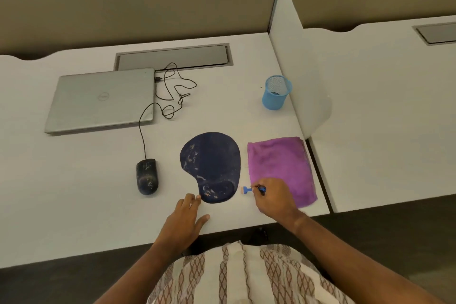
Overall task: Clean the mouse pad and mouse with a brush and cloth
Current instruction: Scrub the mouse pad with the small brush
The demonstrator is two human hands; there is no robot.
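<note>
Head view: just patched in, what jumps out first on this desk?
The purple cloth lies flat at the desk's right edge. Left of it sits the dark mouse pad, speckled with pale dirt. The right hand holds a small blue brush between them.

The left hand (188, 215) is laid flat with fingers spread and palm down, while the right hand (272, 196) is curled, fingertips pinched together, both bare forearms extended forward.

right hand (272, 196) pinches brush (249, 190) between mouse pad (212, 163) and cloth (281, 163).
</note>
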